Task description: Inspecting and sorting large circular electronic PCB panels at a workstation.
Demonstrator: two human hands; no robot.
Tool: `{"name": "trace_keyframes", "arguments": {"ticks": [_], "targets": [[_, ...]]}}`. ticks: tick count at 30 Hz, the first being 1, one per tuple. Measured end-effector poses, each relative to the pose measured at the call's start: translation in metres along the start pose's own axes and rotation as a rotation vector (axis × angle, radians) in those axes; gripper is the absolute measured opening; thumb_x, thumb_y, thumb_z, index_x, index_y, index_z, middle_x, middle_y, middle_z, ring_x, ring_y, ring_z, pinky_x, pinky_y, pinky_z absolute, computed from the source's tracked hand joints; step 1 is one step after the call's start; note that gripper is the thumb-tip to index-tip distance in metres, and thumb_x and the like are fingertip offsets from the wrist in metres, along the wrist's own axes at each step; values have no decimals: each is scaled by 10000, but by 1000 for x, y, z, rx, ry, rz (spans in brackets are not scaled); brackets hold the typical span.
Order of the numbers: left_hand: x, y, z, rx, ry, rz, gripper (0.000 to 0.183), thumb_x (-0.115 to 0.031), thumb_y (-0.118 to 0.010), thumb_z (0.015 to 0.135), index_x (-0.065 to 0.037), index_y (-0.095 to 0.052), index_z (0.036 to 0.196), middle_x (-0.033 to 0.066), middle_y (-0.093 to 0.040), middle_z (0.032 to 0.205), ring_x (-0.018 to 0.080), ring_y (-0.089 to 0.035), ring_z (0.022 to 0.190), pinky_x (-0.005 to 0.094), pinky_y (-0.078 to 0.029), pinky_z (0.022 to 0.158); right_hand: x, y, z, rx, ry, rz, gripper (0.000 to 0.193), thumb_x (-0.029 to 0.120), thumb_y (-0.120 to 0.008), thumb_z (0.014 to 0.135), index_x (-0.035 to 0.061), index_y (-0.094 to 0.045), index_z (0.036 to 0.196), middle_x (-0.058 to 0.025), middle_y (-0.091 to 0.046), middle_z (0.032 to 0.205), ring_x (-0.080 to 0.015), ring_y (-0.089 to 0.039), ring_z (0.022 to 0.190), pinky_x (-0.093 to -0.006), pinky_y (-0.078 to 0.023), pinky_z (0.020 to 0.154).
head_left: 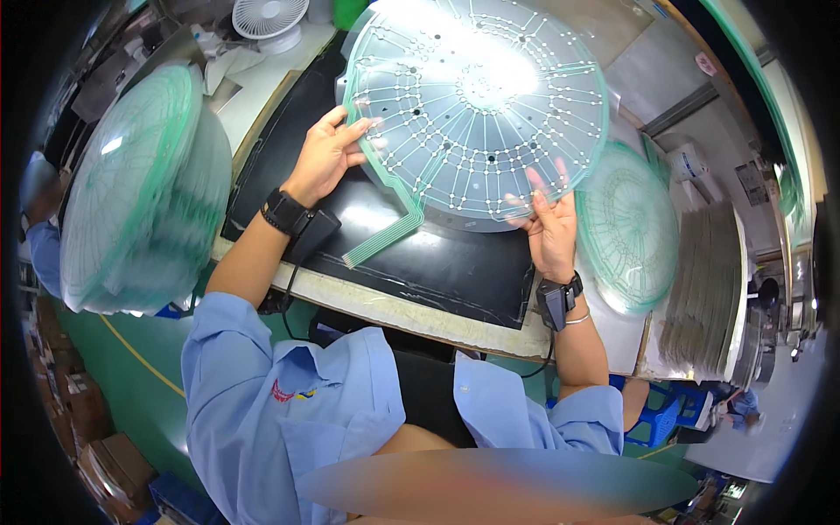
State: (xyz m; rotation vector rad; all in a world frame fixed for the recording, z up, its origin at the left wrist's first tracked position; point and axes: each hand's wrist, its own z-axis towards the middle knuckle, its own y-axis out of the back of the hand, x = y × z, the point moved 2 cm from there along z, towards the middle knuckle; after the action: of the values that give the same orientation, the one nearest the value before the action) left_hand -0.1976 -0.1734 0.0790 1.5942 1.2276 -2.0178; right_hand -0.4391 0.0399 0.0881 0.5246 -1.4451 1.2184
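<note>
A round, clear flexible circuit sheet [477, 114] is held up over the black work mat [394, 276]. White dots joined by thin lines cover it, and a striped tail [385, 238] hangs from its lower left. My left hand [331, 150] pinches the sheet's left edge between thumb and fingers. At the lower right rim, my right hand [553, 229] grips it with the thumb in front; some of its fingers show through the clear film. Bright glare hides part of the upper surface.
On the left stands a tall stack of round clear sheets [131, 192]. A lower stack of similar sheets [628, 227] lies right of the mat, beside a pile of grey sheets [704, 297]. A white fan [269, 16] stands at the back. Blue stools [658, 418] are at the lower right.
</note>
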Motion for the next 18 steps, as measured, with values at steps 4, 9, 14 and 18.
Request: {"name": "trace_keyframes", "arguments": {"ticks": [4, 9, 14, 18], "targets": [[-2, -5, 1, 25, -40, -46, 352, -81, -493, 903, -13, -406, 1238, 160, -564, 1110, 225, -625, 900, 343, -543, 786, 3, 0, -2, 9, -2, -14, 667, 30, -479, 887, 138, -79, 1409, -212, -436, 1277, -277, -625, 907, -337, -585, 645], [1, -5, 4, 31, -48, -64, 351, -73, -493, 901, -10, -408, 1236, 160, -567, 1104, 220, -626, 897, 345, -544, 790, 3, 2, -2, 4, -4, -34, 687, 34, -481, 886, 138, -53, 1413, -212, -435, 1281, -279, -624, 913, -336, -584, 646], [-2, -5, 6, 30, -46, -51, 354, -75, -493, 901, -9, -407, 1238, 157, -566, 1108, 215, -621, 909, 341, -542, 794, 3, 2, 3, 2, -7, -36, 674, 23, -474, 884, 127, -64, 1410, -206, -438, 1276, -281, -626, 904, -338, -585, 642], [1, -3, 5, -8, -57, -189, 281, -69, -496, 897, -30, -441, 1170, 101, -566, 1042, 216, -599, 928, 369, -528, 806, 0, -4, 6, 76, -2, 29, 673, 16, -470, 884, 156, -77, 1412, -196, -422, 1291, -287, -620, 918, -355, -578, 661]]}}
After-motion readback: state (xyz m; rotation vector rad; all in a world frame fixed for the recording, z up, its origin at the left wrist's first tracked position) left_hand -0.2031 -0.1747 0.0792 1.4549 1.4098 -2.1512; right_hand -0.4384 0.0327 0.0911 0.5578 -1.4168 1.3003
